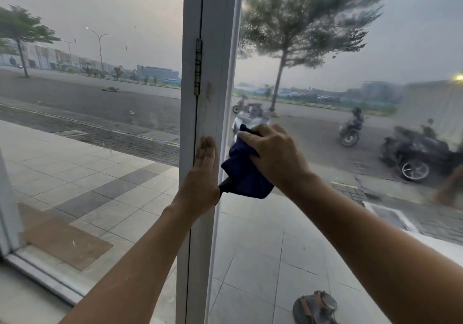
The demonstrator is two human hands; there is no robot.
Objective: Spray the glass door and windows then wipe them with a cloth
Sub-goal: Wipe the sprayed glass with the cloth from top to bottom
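The large hazy glass pane on the right (350, 93) shows streaks, so I judge it is the one being wiped now; the clearer glass pane on the left (100, 98) stands beside it. Between them rises the tall white painted frame (213, 35). The crumpled dark blue cloth (246, 175) is against the right pane, just beside the frame. The right hand (278, 153) reaches forward, fingers curled over the cloth and pressing it on the glass. The left hand (203, 178) lies flat on the frame, fingers straight and together, holding nothing I can see, probably to steady the body
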